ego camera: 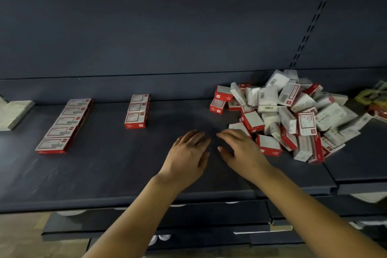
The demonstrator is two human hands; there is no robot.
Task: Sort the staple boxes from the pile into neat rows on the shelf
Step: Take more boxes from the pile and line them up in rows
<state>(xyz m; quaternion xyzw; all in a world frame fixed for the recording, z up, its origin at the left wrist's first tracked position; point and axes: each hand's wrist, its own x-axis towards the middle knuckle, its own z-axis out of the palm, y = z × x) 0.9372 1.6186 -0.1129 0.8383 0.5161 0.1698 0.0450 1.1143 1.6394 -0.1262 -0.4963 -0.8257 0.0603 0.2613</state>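
Both hands are empty right now, left hand (189, 151) and right hand (240, 148) spread flat with relaxed fingers low in the middle of the frame over the dark shelf (104, 174), probably between grabs. Right beside the right hand sits the messy pile (289, 115) of staple boxes. Further left, a three-box row (137, 111) and a longer five-box row (65, 125) line up front-to-back, so sorting's well underway.

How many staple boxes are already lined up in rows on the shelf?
8: five in the left row, three in the middle row. The pile at right isn't counted.
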